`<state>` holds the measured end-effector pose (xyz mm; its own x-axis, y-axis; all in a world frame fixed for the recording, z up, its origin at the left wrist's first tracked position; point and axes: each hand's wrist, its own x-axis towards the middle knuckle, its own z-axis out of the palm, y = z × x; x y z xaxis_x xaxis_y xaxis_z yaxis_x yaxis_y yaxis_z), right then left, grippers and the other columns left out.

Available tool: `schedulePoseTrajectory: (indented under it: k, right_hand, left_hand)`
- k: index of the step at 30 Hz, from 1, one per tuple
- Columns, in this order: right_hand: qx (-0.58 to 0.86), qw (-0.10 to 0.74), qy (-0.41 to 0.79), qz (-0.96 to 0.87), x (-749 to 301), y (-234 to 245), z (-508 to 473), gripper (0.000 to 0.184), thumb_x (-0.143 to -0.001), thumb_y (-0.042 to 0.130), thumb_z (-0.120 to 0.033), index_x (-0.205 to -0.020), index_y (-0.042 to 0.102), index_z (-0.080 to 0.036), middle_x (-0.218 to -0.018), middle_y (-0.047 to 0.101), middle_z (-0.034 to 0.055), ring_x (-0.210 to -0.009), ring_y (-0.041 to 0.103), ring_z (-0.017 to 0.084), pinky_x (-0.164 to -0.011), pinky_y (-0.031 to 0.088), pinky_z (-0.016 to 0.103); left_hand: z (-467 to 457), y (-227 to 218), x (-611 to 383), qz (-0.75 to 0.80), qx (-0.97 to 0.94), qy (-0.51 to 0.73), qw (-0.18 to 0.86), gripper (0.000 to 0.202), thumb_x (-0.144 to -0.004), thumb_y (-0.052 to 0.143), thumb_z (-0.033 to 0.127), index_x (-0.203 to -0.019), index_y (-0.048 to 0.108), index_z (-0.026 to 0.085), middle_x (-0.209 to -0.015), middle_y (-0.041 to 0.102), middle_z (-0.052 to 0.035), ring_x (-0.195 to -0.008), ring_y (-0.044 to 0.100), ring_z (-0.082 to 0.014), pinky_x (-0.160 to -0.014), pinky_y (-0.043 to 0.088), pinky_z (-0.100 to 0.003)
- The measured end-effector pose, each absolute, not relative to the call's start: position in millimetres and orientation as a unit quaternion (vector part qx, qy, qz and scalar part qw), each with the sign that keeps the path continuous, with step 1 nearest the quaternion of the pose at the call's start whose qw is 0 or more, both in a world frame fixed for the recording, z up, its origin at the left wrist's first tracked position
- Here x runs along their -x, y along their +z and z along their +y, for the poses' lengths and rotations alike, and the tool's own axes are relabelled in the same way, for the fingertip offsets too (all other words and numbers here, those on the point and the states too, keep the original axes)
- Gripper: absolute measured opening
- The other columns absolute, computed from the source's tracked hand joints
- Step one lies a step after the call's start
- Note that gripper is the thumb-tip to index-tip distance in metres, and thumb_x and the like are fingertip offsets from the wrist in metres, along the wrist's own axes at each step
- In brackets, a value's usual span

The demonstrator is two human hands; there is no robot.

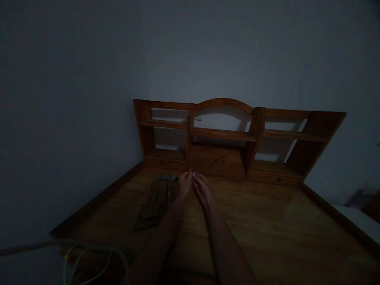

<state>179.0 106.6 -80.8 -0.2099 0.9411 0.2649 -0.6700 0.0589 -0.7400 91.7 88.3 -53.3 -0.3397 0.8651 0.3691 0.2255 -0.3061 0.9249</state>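
Observation:
The scene is dim. Both my arms reach forward over a wooden desk top (267, 221). My left hand (184, 184) and my right hand (201, 186) meet fingertip to fingertip near the back of the desk, fingers drawn together as if pinching. What they hold, if anything, is too dark and small to make out. Just left of my left hand lies a flat dark wooden piece (156, 202) with a small greyish object (168, 178) at its far end.
A wooden hutch (225, 134) with open shelves stands against the wall at the desk's back. Raised wooden rims run along the desk's left and right sides. Pale cables (89, 257) loop at the near left corner. A white surface (362, 221) shows at far right.

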Motion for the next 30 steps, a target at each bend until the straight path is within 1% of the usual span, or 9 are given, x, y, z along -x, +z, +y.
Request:
schedulePoseTrajectory:
  k: [2,4,7,10,13,20,25,28,30]
  right_hand:
    - [0.169,0.607,0.666,-0.400,-177,-81,106,0.014,-0.082,0.063,-0.017,-0.095,0.063,-0.012,-0.097,0.065,0.0042,-0.091,0.061,0.016,-0.083,0.049,0.036]
    - [0.173,0.608,0.666,-0.396,-176,-81,104,0.014,-0.082,0.062,-0.017,-0.095,0.062,-0.012,-0.099,0.064,0.0047,-0.094,0.060,0.016,-0.084,0.048,0.037]
    - [0.181,0.611,0.666,-0.388,-176,-82,102,0.015,-0.084,0.061,-0.020,-0.096,0.062,-0.012,-0.101,0.063,0.0053,-0.095,0.060,0.017,-0.085,0.049,0.037]
    - [0.184,0.607,0.670,-0.385,-176,-83,101,0.016,-0.085,0.060,-0.020,-0.099,0.061,-0.012,-0.102,0.062,0.0057,-0.095,0.059,0.017,-0.083,0.049,0.037]
    - [0.187,0.602,0.675,-0.383,-177,-83,101,0.015,-0.085,0.060,-0.019,-0.098,0.061,-0.012,-0.101,0.062,0.0053,-0.093,0.059,0.016,-0.081,0.050,0.036]
    - [0.197,0.599,0.680,-0.373,-179,-81,101,0.010,-0.084,0.060,-0.017,-0.092,0.061,-0.013,-0.097,0.063,0.0041,-0.090,0.060,0.015,-0.079,0.050,0.033]
    - [0.198,0.587,0.685,-0.383,-179,-80,98,0.013,-0.086,0.058,-0.022,-0.094,0.061,-0.013,-0.099,0.062,0.0051,-0.089,0.060,0.015,-0.078,0.051,0.034]
    - [0.200,0.572,0.691,-0.395,-178,-79,96,0.015,-0.087,0.057,-0.025,-0.095,0.060,-0.012,-0.099,0.062,0.0053,-0.088,0.060,0.015,-0.077,0.051,0.034]
    - [0.200,0.563,0.694,-0.402,-178,-79,95,0.016,-0.087,0.057,-0.025,-0.096,0.060,-0.012,-0.098,0.062,0.0052,-0.088,0.060,0.015,-0.077,0.051,0.034]
  left_hand:
    - [86,-52,-91,0.540,-0.528,0.611,0.237,0.042,-0.084,0.041,0.045,-0.077,0.067,0.012,-0.066,0.061,-0.0038,-0.060,0.053,-0.0124,-0.055,0.037,-0.020]
    - [84,-52,-90,0.562,-0.537,0.591,0.215,0.041,-0.085,0.041,0.043,-0.079,0.068,0.013,-0.070,0.064,-0.0045,-0.063,0.055,-0.0134,-0.058,0.038,-0.021]
    - [84,-52,-90,0.602,-0.531,0.565,0.189,0.039,-0.085,0.041,0.039,-0.074,0.067,0.012,-0.066,0.063,-0.0047,-0.061,0.055,-0.0140,-0.056,0.037,-0.022]
    - [84,-51,-90,0.616,-0.519,0.561,0.192,0.038,-0.084,0.040,0.036,-0.072,0.067,0.011,-0.065,0.062,-0.0046,-0.061,0.055,-0.0140,-0.056,0.036,-0.022]
    - [84,-50,-90,0.612,-0.518,0.561,0.207,0.039,-0.083,0.041,0.038,-0.071,0.066,0.011,-0.064,0.062,-0.0041,-0.061,0.054,-0.0141,-0.056,0.036,-0.022]
    - [87,-53,-88,0.614,-0.514,0.555,0.226,0.038,-0.080,0.043,0.041,-0.063,0.062,0.012,-0.060,0.058,-0.0039,-0.058,0.052,-0.0141,-0.053,0.033,-0.022]
    - [91,-57,-84,0.646,-0.494,0.539,0.220,0.044,-0.079,0.045,0.049,-0.062,0.063,0.013,-0.057,0.058,-0.0049,-0.054,0.050,-0.0143,-0.050,0.031,-0.022]
    - [93,-59,-81,0.667,-0.481,0.529,0.210,0.050,-0.080,0.042,0.055,-0.060,0.063,0.015,-0.056,0.058,-0.0053,-0.053,0.051,-0.0144,-0.051,0.033,-0.022]
    - [93,-59,-79,0.678,-0.470,0.526,0.206,0.051,-0.082,0.040,0.055,-0.060,0.063,0.015,-0.058,0.059,-0.0060,-0.054,0.053,-0.0148,-0.052,0.034,-0.022]
